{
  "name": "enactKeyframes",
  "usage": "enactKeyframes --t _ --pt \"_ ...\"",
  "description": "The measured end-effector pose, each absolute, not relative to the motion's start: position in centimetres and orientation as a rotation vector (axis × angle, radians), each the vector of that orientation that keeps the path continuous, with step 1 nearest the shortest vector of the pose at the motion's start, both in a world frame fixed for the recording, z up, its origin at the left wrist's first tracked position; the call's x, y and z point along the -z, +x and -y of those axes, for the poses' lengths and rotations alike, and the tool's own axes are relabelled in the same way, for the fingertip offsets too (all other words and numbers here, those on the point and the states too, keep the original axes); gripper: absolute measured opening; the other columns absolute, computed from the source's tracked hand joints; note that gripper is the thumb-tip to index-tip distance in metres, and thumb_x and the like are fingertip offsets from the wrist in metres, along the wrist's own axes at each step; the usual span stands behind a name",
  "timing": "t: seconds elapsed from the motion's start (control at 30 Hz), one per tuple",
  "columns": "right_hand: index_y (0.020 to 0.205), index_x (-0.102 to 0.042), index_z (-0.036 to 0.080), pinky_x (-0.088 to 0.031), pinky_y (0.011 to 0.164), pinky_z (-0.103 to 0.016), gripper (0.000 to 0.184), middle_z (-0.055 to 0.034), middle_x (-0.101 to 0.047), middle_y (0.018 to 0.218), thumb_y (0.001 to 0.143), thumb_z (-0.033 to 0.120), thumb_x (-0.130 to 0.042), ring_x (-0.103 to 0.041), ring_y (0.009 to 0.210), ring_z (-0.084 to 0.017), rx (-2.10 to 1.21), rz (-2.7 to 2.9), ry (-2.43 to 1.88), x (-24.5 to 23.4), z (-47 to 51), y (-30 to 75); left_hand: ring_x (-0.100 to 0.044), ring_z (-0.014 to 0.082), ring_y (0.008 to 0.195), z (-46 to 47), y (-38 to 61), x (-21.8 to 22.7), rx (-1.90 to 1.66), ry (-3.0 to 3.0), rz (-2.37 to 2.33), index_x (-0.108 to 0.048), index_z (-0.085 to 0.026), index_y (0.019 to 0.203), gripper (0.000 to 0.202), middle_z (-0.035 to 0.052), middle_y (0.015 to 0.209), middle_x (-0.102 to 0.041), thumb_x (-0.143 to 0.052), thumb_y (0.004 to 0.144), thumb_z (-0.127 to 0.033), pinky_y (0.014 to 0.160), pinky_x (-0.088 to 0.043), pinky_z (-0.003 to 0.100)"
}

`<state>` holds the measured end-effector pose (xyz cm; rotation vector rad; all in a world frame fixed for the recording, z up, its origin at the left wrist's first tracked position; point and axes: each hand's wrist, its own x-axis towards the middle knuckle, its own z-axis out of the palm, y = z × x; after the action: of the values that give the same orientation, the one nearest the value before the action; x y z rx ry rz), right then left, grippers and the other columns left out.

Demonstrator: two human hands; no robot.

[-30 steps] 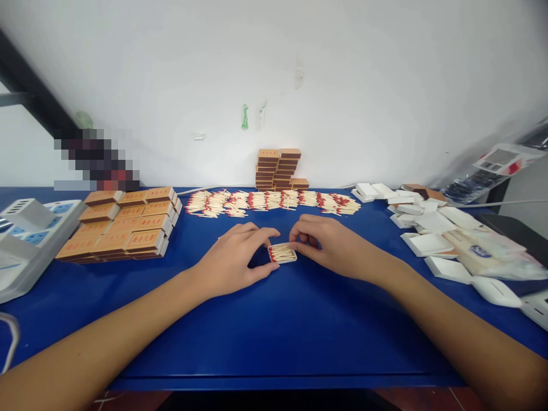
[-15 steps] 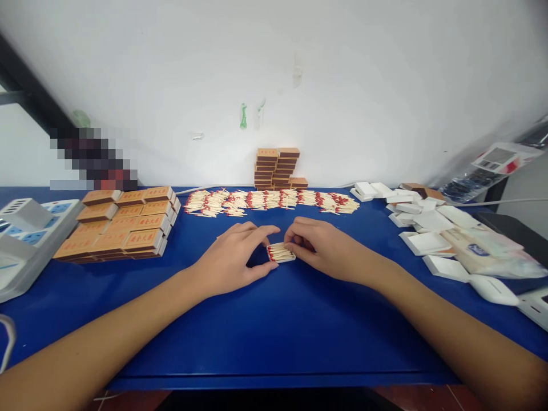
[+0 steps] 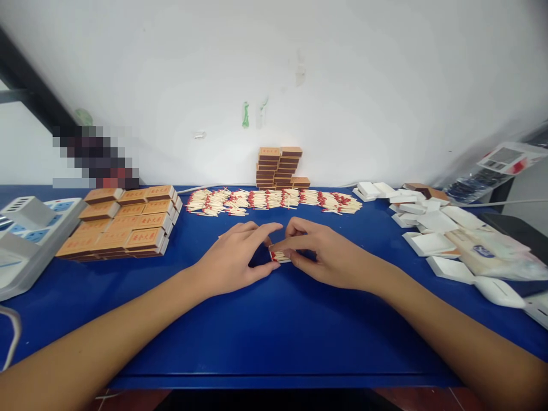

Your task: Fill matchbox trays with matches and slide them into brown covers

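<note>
A small white tray of red-tipped matches (image 3: 278, 256) lies on the blue table (image 3: 274, 331) in the middle. My left hand (image 3: 233, 257) curls around the tray's left end, thumb and forefinger pinching it. My right hand (image 3: 323, 251) covers most of the tray from the right, its forefinger stretched flat across the top of the matches and its thumb under the near side. Only the tray's left end with the red match heads shows between the fingers.
A long row of loose matches (image 3: 274, 201) lies behind the hands. Orange matchboxes (image 3: 124, 222) are stacked at the left, another pile (image 3: 279, 168) against the wall. Empty white trays (image 3: 422, 220) and plastic bags (image 3: 492, 251) fill the right. Power strips (image 3: 25, 234) sit far left.
My right hand has slid left over the tray, so its forefinger now lies across the matches and hides most of them. My left hand has kept its place.
</note>
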<state>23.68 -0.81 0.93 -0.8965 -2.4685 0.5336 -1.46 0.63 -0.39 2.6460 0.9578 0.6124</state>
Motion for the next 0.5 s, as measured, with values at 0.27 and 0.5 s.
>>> enactKeyframes --t 0.27,0.5 --pt "0.116 -0.079 0.023 -0.046 0.073 -0.031 0.031 -0.0044 -0.06 0.099 0.101 0.009 -0.056 -0.059 0.08 -0.015 -0.5 2.506 -0.97 -1.07 0.6 23.93 -0.066 0.0284 0.12 -0.65 -1.52 0.5 -0.616 2.64 -0.962 -0.046 -0.028 0.153 0.065 0.0054 0.121 -0.074 -0.077 0.097 -0.038 0.104 -0.054 0.048" --pt "0.108 -0.079 0.023 -0.048 0.074 -0.03 0.021 -0.004 -0.064 0.101 0.103 0.015 -0.06 -0.061 0.081 -0.014 -0.544 2.464 -0.937 -1.08 0.71 23.75 -0.066 0.0288 0.12 -0.65 -1.45 0.6 -0.619 2.635 -0.963 -0.047 -0.028 0.153 0.064 0.0053 0.122 -0.074 -0.077 0.097 -0.038 0.104 -0.054 0.048"
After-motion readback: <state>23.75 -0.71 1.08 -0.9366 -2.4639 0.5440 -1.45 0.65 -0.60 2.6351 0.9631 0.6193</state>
